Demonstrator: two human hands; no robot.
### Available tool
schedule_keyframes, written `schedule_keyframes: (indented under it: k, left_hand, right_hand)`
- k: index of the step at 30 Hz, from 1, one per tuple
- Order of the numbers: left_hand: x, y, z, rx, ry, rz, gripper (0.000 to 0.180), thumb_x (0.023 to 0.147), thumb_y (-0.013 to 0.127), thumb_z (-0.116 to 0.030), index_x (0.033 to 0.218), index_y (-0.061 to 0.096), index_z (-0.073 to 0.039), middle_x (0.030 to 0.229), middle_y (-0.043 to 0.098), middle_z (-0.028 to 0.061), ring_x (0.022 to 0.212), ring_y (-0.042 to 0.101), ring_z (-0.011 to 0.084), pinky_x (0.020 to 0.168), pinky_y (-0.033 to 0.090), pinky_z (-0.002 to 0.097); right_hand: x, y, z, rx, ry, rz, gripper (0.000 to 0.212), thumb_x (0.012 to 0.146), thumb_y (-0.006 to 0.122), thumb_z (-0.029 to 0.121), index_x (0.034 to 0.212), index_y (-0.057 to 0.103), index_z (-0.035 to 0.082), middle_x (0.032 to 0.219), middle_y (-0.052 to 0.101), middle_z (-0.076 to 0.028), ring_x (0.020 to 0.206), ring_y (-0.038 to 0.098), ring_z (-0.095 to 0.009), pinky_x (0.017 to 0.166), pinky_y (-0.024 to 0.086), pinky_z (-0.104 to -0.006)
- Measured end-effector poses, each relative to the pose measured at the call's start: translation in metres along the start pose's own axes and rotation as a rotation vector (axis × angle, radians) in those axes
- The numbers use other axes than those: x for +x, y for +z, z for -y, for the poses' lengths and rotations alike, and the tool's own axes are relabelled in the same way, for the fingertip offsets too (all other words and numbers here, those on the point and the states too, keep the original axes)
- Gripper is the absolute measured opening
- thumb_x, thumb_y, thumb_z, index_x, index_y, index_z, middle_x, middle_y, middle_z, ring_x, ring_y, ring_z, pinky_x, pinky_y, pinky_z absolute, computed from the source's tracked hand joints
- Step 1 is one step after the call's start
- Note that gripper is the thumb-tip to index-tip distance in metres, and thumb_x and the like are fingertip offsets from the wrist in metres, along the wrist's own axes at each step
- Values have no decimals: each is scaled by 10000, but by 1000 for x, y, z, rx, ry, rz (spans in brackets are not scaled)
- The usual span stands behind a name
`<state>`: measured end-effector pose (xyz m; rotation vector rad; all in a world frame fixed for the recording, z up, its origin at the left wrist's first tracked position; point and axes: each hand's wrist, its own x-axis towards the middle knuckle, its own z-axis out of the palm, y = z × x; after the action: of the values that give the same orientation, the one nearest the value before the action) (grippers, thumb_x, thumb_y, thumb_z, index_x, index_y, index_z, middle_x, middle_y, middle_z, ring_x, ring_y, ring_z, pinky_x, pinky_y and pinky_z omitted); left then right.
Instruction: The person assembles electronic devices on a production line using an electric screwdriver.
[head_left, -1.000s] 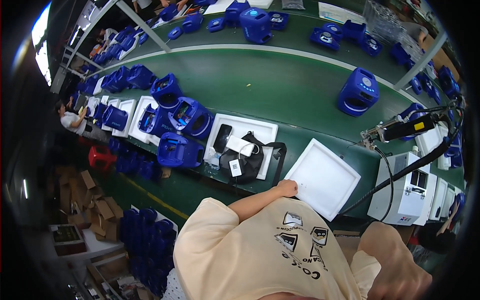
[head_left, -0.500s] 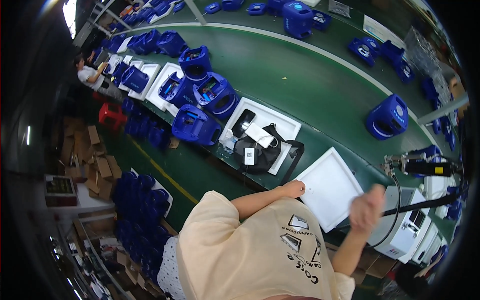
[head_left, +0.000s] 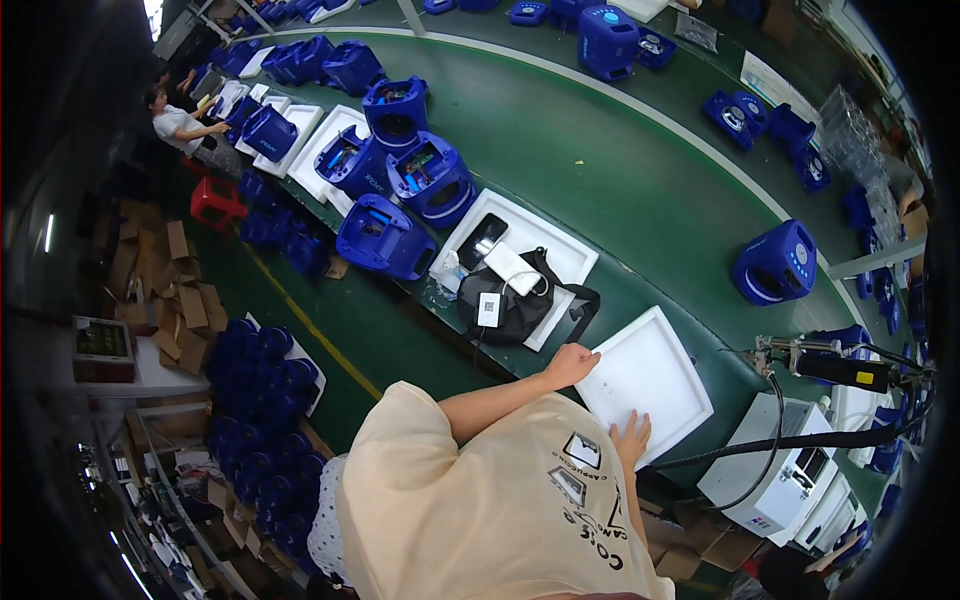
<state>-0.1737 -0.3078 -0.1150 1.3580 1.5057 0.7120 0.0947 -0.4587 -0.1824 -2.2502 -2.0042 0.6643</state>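
A shallow white foam tray [head_left: 655, 375] lies on the green bench in front of me. At its left corner my left hand [head_left: 573, 366] is closed in a fist against the rim; whatever its fingers may hold is hidden. My right hand [head_left: 630, 438] rests on the tray's near edge with fingers spread, holding nothing. Left of the tray, a black bag [head_left: 508, 312] lies partly over another white foam tray [head_left: 572, 252]. A phone [head_left: 482, 240], a white power bank [head_left: 512, 268] and a small white card with a printed code [head_left: 488, 309] lie on or beside the bag.
Several open blue housings [head_left: 432, 180] stand along the bench to the left. One blue unit [head_left: 775, 262] stands at the far right. A screwdriver tool [head_left: 845, 372] hangs beside a white machine [head_left: 770, 465]. Blue parts [head_left: 265, 420] are stacked on the floor. A co-worker [head_left: 182, 128] sits farther left.
My right hand has come down and left, from the blurred spot near the tray's right side onto its near edge, fingers opened. My left fist stays at the tray's left corner.
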Motion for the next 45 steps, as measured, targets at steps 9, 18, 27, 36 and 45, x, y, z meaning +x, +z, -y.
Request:
schedule_keyframes:
  k: [9,18,27,36,45]
  left_hand:
    - [19,-18,-39,-188,-5,-31,537,930,620,-293,571,483,83,452,338,107,462,341,99,443,333,397]
    - [2,-20,-47,-248,-10,-14,475,874,627,-222,532,472,69,440,327,66,459,329,82,429,304,367]
    - [-10,-10,-43,-275,-26,-9,464,866,638,-207,521,482,62,435,350,43,462,338,82,430,304,362]
    - [44,-49,-32,-191,310,-194,375,866,662,-206,583,515,-8,506,423,63,523,402,85,480,363,345]
    - [295,-543,-10,1247,16,-869,713,803,659,-294,1443,456,-56,1544,405,168,1464,317,356,1143,336,497]
  right_hand:
    - [7,23,-14,-42,45,167,798,919,622,351,1583,264,93,1645,56,-277,1475,103,-548,1127,269,-655]
    - [22,0,14,-3,138,313,821,888,628,320,1533,282,-51,1572,92,-423,1439,82,-633,1176,198,-641]
    - [20,-7,11,30,98,291,786,874,655,324,1472,366,-96,1526,181,-460,1414,132,-648,1198,135,-623]
    - [30,-11,17,43,108,260,773,863,666,311,1466,386,-85,1538,182,-443,1430,154,-613,1206,135,-605]
    - [7,-19,-7,222,-61,268,738,806,752,227,1442,460,-7,1577,192,-375,1450,186,-554,1198,215,-570]
